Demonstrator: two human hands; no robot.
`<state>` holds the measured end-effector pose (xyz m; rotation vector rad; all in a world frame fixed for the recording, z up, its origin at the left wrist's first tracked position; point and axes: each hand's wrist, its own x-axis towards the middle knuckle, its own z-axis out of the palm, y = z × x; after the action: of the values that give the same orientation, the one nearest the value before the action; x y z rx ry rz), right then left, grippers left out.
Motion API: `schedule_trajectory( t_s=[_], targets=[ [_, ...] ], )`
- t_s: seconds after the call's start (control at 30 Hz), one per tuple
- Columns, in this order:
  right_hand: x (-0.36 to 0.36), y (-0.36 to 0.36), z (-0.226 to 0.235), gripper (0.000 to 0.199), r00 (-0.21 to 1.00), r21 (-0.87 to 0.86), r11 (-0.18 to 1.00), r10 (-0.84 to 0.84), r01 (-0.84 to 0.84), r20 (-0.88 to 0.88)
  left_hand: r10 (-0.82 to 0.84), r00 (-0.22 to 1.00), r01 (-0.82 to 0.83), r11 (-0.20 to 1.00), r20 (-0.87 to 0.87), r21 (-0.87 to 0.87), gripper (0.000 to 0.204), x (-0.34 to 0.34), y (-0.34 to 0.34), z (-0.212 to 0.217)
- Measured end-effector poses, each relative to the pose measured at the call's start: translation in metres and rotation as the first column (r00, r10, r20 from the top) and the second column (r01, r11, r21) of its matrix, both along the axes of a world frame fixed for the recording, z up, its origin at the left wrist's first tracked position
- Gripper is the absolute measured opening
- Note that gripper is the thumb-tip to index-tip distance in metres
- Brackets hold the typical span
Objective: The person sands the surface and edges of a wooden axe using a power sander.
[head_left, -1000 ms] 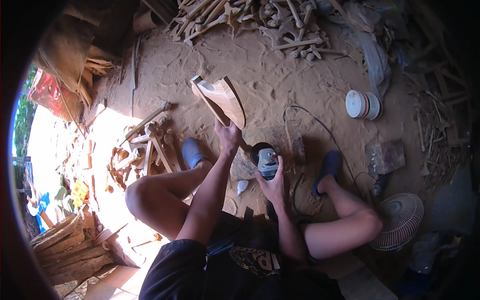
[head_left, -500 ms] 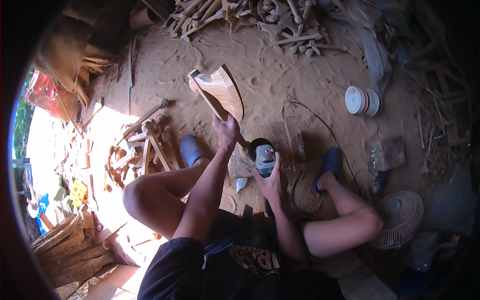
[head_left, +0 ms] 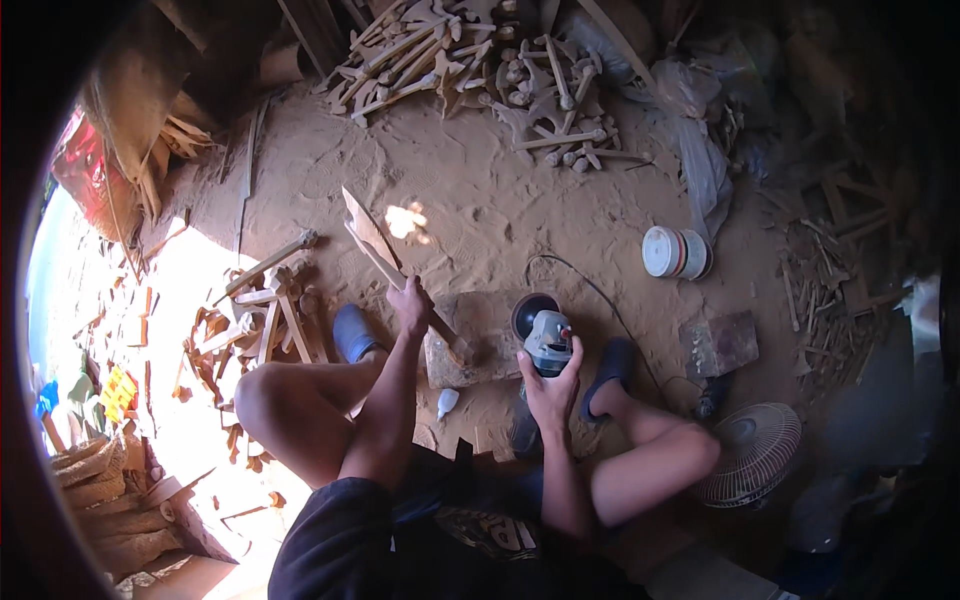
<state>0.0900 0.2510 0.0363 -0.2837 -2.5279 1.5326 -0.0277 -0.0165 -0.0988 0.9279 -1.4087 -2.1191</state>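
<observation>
My left hand (head_left: 408, 305) is closed round the handle of a wooden axe (head_left: 372, 235). The axe's blade shows nearly edge-on, tilted up and away to the left. Its handle's lower end hangs over a worn wooden block (head_left: 490, 325) on the ground. In my right hand (head_left: 553, 395) I grip a grey angle grinder (head_left: 548, 345) by its body. A round dark disc (head_left: 533, 314) on the grinder faces away, apart from the axe handle. Whether the disc is spinning I cannot tell.
Piles of carved wooden pieces lie at the far side (head_left: 430, 55) and by my left foot (head_left: 270, 305). A white tub (head_left: 675, 252), a stained block (head_left: 720, 343) and a fan (head_left: 750, 455) are to the right. The grinder's cord (head_left: 610, 305) trails over sandy ground.
The axe has turned from showing its broad face to nearly edge-on. Its handle end has come away from the grinder's disc. The whole view has shifted.
</observation>
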Motion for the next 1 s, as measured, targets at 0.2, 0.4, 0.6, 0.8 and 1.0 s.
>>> schedule_trajectory(
  t_s=[0.2,0.4,0.6,0.8,1.0],
  targets=[
    [-0.028,0.051,0.058,0.060,0.996,-0.572,0.817,-0.085,0.068,-0.003,0.001,0.999,-0.004,0.996,0.041,0.085,0.018,-0.006,-0.019,0.035],
    [-0.049,0.113,0.158,0.049,0.990,-0.850,0.512,0.119,-0.127,-0.076,-0.073,0.995,0.063,0.988,-0.067,-0.141,0.020,-0.015,-0.028,0.114],
    [-0.051,0.145,0.226,0.050,0.938,-0.848,0.403,0.115,-0.344,-0.326,-0.256,0.955,0.226,0.955,-0.151,-0.192,0.027,-0.010,-0.012,0.211],
    [-0.077,0.131,0.243,0.051,0.909,-0.836,0.361,0.097,-0.412,-0.406,-0.511,0.852,0.423,0.799,-0.113,-0.427,0.040,0.017,-0.003,0.260],
    [-0.103,0.120,0.185,0.047,0.920,-0.882,0.264,0.082,-0.390,-0.382,-0.563,0.826,0.473,0.688,0.007,-0.550,0.040,0.039,-0.013,0.288]
  ],
)
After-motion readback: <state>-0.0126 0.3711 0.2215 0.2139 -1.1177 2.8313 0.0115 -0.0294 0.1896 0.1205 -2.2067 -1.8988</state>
